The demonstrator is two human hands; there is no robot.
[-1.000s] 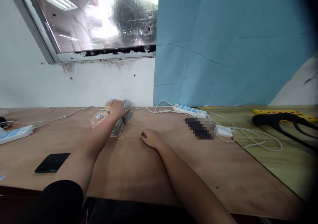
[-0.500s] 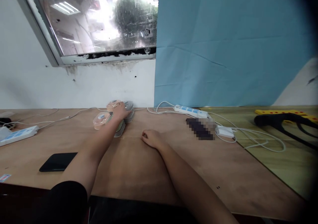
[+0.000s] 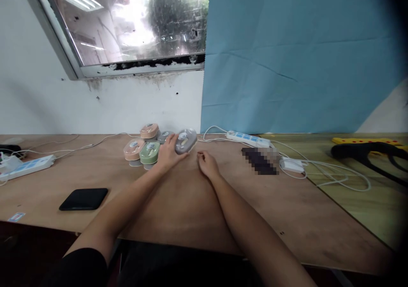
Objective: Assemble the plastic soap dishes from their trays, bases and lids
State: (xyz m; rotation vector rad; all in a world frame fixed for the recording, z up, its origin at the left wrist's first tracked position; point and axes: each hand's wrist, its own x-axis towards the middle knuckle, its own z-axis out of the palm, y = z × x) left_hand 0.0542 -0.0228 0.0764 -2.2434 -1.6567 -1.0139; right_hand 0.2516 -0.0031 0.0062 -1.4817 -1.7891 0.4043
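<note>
My left hand grips a grey oval lidded container, tilted and lifted off the table, its clear lid turned toward me. Just left of that hand is a cluster of similar containers: a green one in front, a pink one beside it, another pink one at the back and a grey one partly behind my fingers. Most sit on top of other containers. My right hand rests on the table with its fingers curled closed, apart from the container, and nothing shows in it.
A black flat phone-like object lies at the front left. White power strips stand at the left and back right, trailing cables. A white adapter, a blurred dark item and black straps lie rightward.
My left hand has lifted a grey container from the stack and carried it right, uncovering the green one. My right hand stays curled on the table. The view has shifted slightly.
</note>
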